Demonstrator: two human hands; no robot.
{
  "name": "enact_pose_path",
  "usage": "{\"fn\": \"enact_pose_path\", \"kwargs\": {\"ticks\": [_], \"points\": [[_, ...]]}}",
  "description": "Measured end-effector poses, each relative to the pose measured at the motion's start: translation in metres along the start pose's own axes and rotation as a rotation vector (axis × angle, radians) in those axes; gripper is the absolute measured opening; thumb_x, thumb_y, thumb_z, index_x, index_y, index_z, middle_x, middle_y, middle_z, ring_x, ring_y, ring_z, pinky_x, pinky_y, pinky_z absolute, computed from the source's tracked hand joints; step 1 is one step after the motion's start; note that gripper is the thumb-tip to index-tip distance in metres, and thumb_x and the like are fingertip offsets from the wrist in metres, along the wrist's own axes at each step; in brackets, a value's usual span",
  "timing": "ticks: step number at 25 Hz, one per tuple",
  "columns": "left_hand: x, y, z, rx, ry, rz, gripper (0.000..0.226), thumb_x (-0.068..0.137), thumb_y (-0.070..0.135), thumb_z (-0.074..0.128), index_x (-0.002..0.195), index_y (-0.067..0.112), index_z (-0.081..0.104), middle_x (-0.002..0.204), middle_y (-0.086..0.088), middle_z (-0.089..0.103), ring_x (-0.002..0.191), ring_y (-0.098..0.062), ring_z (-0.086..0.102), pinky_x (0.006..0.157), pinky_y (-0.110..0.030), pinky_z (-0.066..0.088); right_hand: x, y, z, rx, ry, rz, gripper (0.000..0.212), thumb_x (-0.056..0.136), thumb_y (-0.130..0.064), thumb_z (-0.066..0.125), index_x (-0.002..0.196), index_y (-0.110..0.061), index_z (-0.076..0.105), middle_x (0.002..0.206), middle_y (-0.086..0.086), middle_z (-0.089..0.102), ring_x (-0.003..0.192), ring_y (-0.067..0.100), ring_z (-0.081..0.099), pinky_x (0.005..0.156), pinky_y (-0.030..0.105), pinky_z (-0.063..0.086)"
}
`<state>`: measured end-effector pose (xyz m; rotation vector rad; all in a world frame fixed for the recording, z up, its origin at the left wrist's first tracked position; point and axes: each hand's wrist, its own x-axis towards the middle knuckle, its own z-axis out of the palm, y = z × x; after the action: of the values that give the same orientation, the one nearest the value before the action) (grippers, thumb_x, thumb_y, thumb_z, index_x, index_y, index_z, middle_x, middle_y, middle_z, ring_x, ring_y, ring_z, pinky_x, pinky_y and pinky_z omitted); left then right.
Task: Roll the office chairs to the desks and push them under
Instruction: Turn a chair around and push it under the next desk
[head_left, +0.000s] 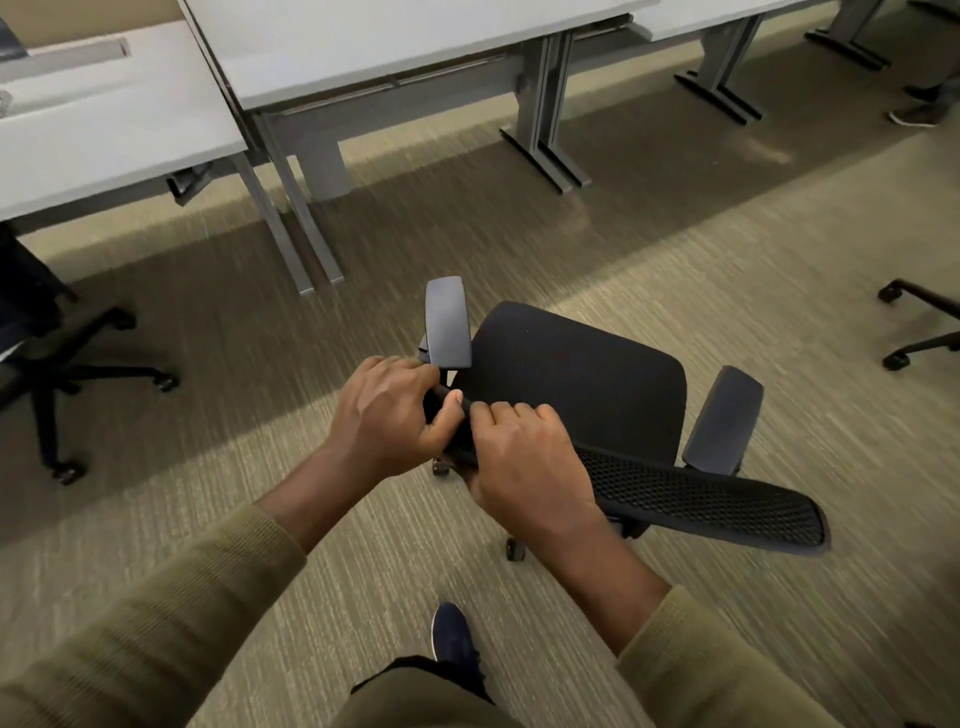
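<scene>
Your left hand and right hand covered one end of the chair's backrest; the seat hid most of its base. The edges cut off a second chair and a third chair.

Long olive-green knit sleeves with a fine ribbed weave cover both arms: the left sleeve lies at 7 o'clock, the right sleeve at 5 o'clock. Each ends in a plain cuff partway up the forearm, leaving the left hand and right hand bare. At 6 o'clock are olive trousers and a dark navy shoe.
</scene>
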<state>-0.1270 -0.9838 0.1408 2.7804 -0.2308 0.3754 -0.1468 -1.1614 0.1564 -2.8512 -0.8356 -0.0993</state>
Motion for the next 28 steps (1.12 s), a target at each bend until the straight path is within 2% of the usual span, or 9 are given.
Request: {"fn": "enact_pose_path", "kwargs": {"ticks": [6, 11, 14, 18, 22, 28], "points": [[0.084, -0.003, 0.024, 0.051, -0.027, -0.106, 0.050, 0.090, 0.054, 0.039, 0.071, 0.014, 0.061, 0.067, 0.002, 0.059, 0.064, -0.018, 0.053, 0.071, -0.035, 0.039, 0.080, 0.074, -0.004, 0.007, -0.006, -0.085, 0.039, 0.094, -0.050, 0.052, 0.109, -0.015, 0.061, 0.092, 0.003, 0.067, 0.082, 0.024, 0.061, 0.075, 0.038, 0.042], [0.153, -0.002, 0.049, 0.089, 0.009, -0.165, 0.049, 0.092, 0.055, 0.040, 0.069, 0.015, 0.058, 0.064, 0.002, 0.056, 0.061, -0.018, 0.050, 0.067, -0.034, 0.033, 0.149, 0.143, -0.004, 0.008, 0.010, -0.195, 0.035, 0.086, -0.049, 0.062, 0.099, -0.016, 0.063, 0.085, 0.002, 0.066, 0.076, 0.025, 0.061, 0.071, 0.038, 0.041], [0.196, 0.003, 0.062, 0.104, 0.021, -0.237, 0.050, 0.093, 0.057, 0.037, 0.071, 0.017, 0.057, 0.065, 0.003, 0.055, 0.062, -0.019, 0.050, 0.068, -0.036, 0.038, 0.193, 0.184, -0.004, 0.007, -0.016, -0.271, 0.037, 0.087, -0.054, 0.061, 0.098, -0.019, 0.062, 0.085, 0.000, 0.065, 0.077, 0.023, 0.060, 0.072, 0.036, 0.039], [0.246, 0.008, 0.078, 0.089, 0.032, -0.322, 0.049, 0.094, 0.057, 0.035, 0.074, 0.019, 0.058, 0.068, 0.004, 0.056, 0.064, -0.018, 0.051, 0.072, -0.038, 0.043, 0.251, 0.237, -0.011, 0.008, -0.095, -0.376, 0.047, 0.085, -0.058, 0.043, 0.105, -0.021, 0.062, 0.093, -0.001, 0.066, 0.084, 0.022, 0.061, 0.076, 0.037, 0.042], [0.295, 0.007, 0.092, 0.108, 0.036, -0.353, 0.050, 0.096, 0.057, 0.031, 0.077, 0.020, 0.059, 0.072, 0.004, 0.058, 0.067, -0.017, 0.054, 0.072, -0.038, 0.042, 0.312, 0.286, -0.013, -0.026, -0.127, -0.457, 0.043, 0.084, -0.046, 0.062, 0.118, -0.021, 0.062, 0.104, -0.001, 0.068, 0.094, 0.023, 0.063, 0.083, 0.038, 0.046], [0.370, -0.028, 0.106, 0.111, 0.047, -0.417, 0.053, 0.095, 0.058, 0.030, 0.079, 0.018, 0.060, 0.074, 0.002, 0.060, 0.071, -0.020, 0.056, 0.076, -0.040, 0.042, 0.413, 0.320, -0.007, -0.073, -0.162, -0.537, 0.052, 0.079, -0.044, 0.065, 0.126, -0.023, 0.059, 0.111, -0.002, 0.067, 0.099, 0.023, 0.063, 0.085, 0.039, 0.045]]}}
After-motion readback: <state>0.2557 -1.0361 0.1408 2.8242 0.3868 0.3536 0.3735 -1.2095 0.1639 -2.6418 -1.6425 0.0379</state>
